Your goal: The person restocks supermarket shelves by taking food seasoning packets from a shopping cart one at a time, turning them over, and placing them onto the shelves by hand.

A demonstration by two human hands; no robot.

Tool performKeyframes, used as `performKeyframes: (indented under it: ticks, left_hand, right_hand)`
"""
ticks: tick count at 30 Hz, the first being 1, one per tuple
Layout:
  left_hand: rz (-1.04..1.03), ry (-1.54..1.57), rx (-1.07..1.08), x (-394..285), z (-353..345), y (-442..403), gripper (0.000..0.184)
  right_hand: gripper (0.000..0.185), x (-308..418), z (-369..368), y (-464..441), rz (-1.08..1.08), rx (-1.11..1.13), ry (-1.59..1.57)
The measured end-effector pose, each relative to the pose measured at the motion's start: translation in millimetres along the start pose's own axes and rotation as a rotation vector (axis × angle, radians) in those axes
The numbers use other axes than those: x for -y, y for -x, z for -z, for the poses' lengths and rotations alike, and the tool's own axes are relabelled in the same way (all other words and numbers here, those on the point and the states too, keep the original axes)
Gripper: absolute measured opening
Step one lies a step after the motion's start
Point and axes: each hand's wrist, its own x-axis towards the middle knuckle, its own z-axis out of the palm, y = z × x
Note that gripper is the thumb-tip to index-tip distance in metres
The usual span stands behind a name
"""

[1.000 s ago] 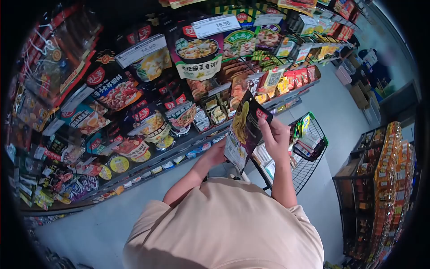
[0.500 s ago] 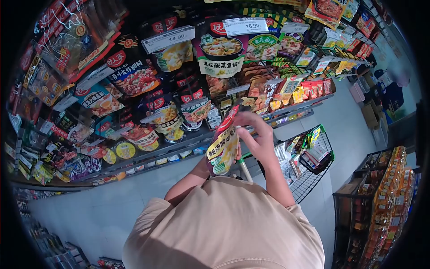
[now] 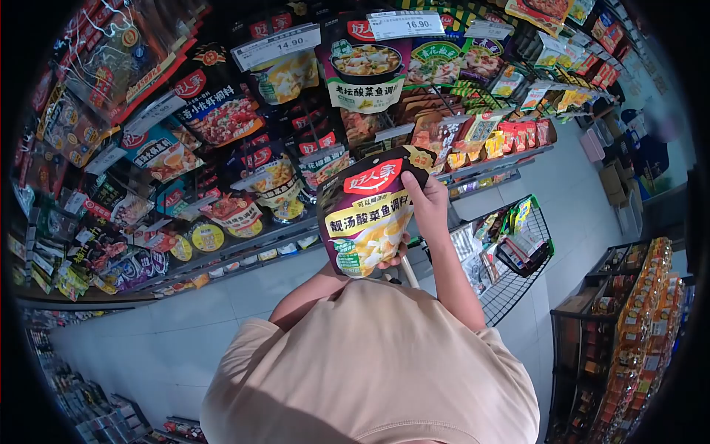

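A purple and yellow seasoning packet (image 3: 370,211), with a red label near its top, faces me in front of my chest. My right hand (image 3: 429,203) grips its upper right edge, thumb on the front and the other fingers behind. Most of my left hand lies hidden behind the packet. Fingertips of my left hand (image 3: 398,257) curl round the packet's lower right edge, so it holds the packet from behind.
Hanging packets (image 3: 366,66) fill the rack ahead, with price tags (image 3: 405,24) over them. A black wire shopping cart (image 3: 518,270) with goods stands to the right. Farther right is a rack of orange-packaged goods (image 3: 640,333). A person (image 3: 643,140) is at the far right.
The packet has turned from nearly edge-on to face me. My right hand has gone from loose fingers beside it to a grip on its upper right edge.
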Motion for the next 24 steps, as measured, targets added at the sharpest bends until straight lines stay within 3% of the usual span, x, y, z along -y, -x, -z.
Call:
performKeyframes:
  ticks: [4,5,8,10,13,17,19,20,21,23,24]
  left_hand:
    - [-0.097,0.074,0.002,-4.7,-14.3,0.4,0.095]
    - [-0.139,0.034,-0.079,-3.8,-9.3,-0.2,0.092]
    - [-0.101,0.047,-0.116,-13.0,-2.2,7.1,0.08]
    - [-0.16,-0.073,-0.386,-13.8,5.9,15.2,0.071]
    - [-0.23,-0.247,-0.456,-12.4,6.9,23.6,0.066]
    - [-0.314,-0.264,-0.359,-14.7,-3.1,34.7,0.062]
    - [-0.461,-0.421,-0.433,-15.4,-14.3,33.7,0.062]
    - [-0.475,-0.746,-0.445,-15.4,-20.1,34.6,0.071]
    - [-0.488,-0.744,-0.44,-17.0,-25.4,39.6,0.071]
    - [-0.419,-0.148,-0.264,-20.7,-31.8,55.7,0.077]
    - [-0.468,-0.208,-0.304,-20.1,-30.6,59.4,0.091]
  right_hand:
    - [0.025,4.4,1.3,-3.0,0.03,-0.082,0.027]
    - [0.025,5.0,3.4,-5.0,0.032,-0.083,0.029]
    - [0.025,7.4,7.0,-12.2,0.01,-0.098,0.089]
    - [0.024,13.7,3.7,-16.2,-0.021,-0.103,0.058]
    - [0.023,26.6,-1.8,-17.5,-0.086,-0.108,0.028]
    - [0.024,24.7,-5.8,-26.5,-0.17,-0.1,-0.098]
    - [0.023,23.5,-10.6,-31.5,-0.197,-0.11,-0.156]
    - [0.023,23.2,-13.2,-33.6,-0.229,-0.132,-0.221]
    - [0.023,23.6,-14.7,-35.8,-0.228,-0.121,-0.213]
    - [0.022,24.1,-17.3,-39.6,-0.226,-0.061,-0.152]
    - [0.023,21.1,-23.6,-42.7,-0.179,-0.077,-0.16]
